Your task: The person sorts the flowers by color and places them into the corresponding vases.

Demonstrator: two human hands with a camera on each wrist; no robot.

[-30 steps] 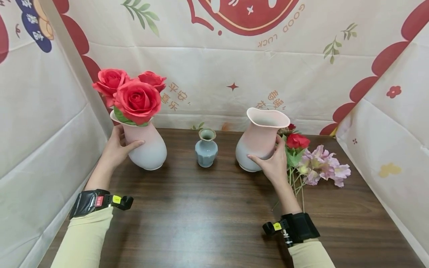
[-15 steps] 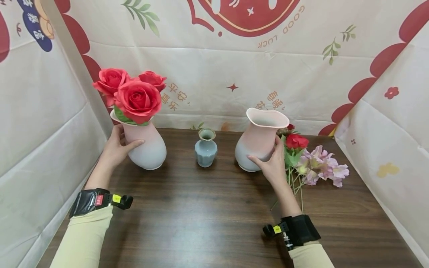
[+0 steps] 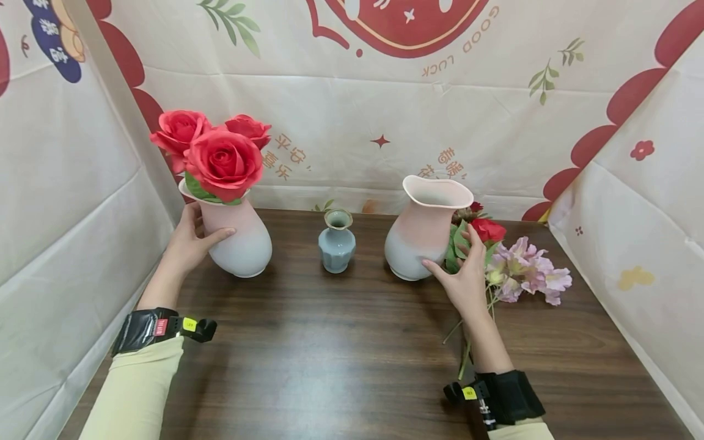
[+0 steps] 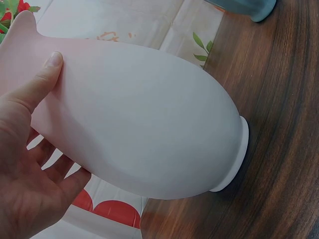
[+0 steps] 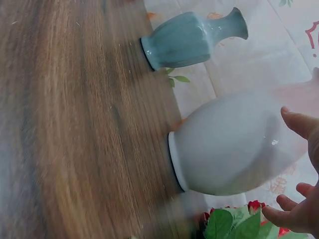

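Tabletop (image 3: 330, 354) stretches wide; left fingers (image 3: 222, 235) clamp rose vase (image 3: 244, 249), right fingers (image 3: 474, 241) spread apart beside second vase's (image 3: 411, 244) edge.

"GOOD LUCK" is printed in orange capitals (image 3: 467, 47), seen upside down, on the white cloth backdrop (image 3: 330, 110). Lower, 平安喜乐 can be read in orange Chinese characters (image 3: 297, 157). White characters on a dark-blue patch (image 3: 49, 40) are partly cut off. On the left wristband, the red label (image 3: 161, 327) and yellow label (image 3: 189, 324) are too small to be read.
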